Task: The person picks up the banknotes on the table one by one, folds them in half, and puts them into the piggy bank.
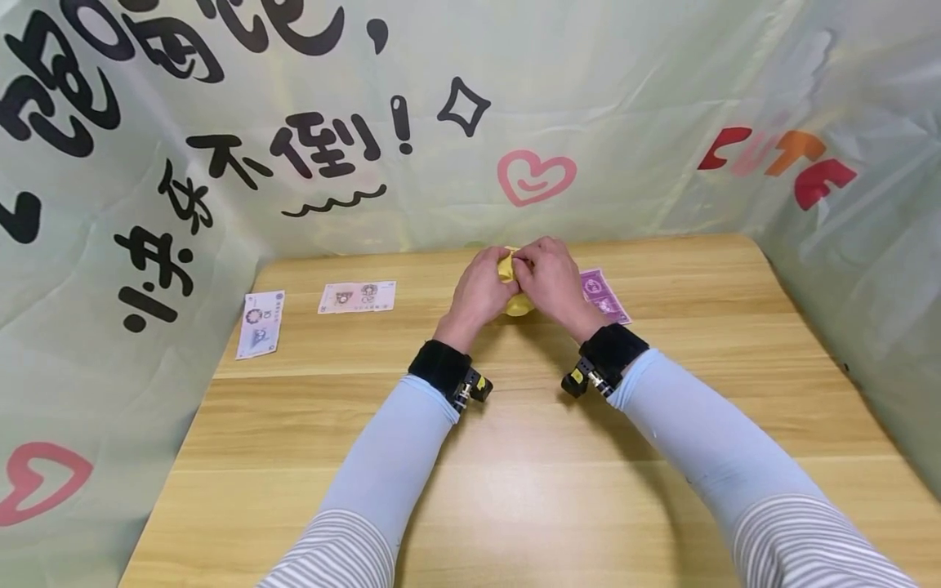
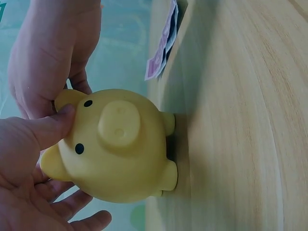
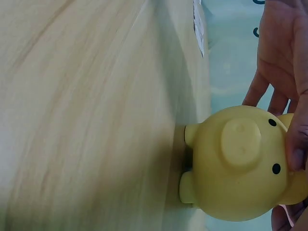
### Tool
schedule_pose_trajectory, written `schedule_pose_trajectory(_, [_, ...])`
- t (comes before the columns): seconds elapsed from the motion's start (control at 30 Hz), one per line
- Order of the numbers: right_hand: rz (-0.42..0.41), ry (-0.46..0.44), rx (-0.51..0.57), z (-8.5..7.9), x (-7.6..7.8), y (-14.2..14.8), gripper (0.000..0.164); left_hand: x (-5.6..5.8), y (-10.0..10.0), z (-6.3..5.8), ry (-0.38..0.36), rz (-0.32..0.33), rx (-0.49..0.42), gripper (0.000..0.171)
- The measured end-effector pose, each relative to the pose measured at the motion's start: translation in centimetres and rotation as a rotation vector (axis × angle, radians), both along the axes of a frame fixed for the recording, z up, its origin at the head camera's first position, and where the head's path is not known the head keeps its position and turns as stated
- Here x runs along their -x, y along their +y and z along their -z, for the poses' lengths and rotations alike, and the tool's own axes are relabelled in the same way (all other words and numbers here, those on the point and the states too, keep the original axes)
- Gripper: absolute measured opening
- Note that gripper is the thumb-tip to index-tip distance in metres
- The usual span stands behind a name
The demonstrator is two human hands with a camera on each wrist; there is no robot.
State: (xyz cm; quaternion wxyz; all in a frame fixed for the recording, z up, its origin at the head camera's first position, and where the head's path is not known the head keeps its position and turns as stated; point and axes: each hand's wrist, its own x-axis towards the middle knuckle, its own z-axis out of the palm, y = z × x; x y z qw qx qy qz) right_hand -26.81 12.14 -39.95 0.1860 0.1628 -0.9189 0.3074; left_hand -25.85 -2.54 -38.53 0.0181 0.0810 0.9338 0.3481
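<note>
A yellow pig-shaped piggy bank [image 2: 125, 163] stands on its feet on the wooden table [image 1: 500, 506], its snout towards me. My left hand [image 1: 479, 296] holds its head, the thumb on the forehead between the eyes and the fingers spread behind, as the left wrist view shows. From the other side my right hand [image 1: 553, 282] bends its fingers over the top of the pig by the ear. Whether those fingertips pinch anything is hidden. A purple banknote [image 1: 604, 296] lies on the table just beside my right hand.
Two pale banknotes lie to the left: one pinkish note [image 1: 357, 297] towards the back and one upright note [image 1: 260, 325] near the left edge. A printed cloth [image 1: 625, 106] hangs behind the table and along both sides.
</note>
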Motion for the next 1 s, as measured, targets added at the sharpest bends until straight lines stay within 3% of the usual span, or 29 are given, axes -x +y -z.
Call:
schedule_pose_trajectory(0.27, [0.003, 0.022, 0.039, 0.5, -0.2, 0.0, 0.023, 0.0, -0.1, 0.0, 0.013, 0.009, 0.012, 0.065])
schedule_pose_trajectory(0.53, [-0.011, -0.086, 0.206, -0.1, -1.2, 1.1, 0.03, -0.2, -0.1, -0.1, 0.0, -0.005, -0.016, 0.07])
schedule_pose_trajectory(0.73, [0.133, -0.087, 0.3, -0.1, -2.2, 4.1, 0.027, -0.4, 0.3, -0.2, -0.029, -0.027, -0.026, 0.072])
schedule_pose_trajectory(0.87, [0.225, -0.145, 0.261, 0.6, -2.6, 6.8, 0.033, -0.4, 0.5, -0.4, -0.043, -0.032, -0.022, 0.072])
schedule_pose_trajectory(1.0, [0.272, -0.279, 0.106, 1.7, -3.0, 9.1, 0.039, -0.7, 0.4, -0.3, -0.047, -0.035, -0.033, 0.076])
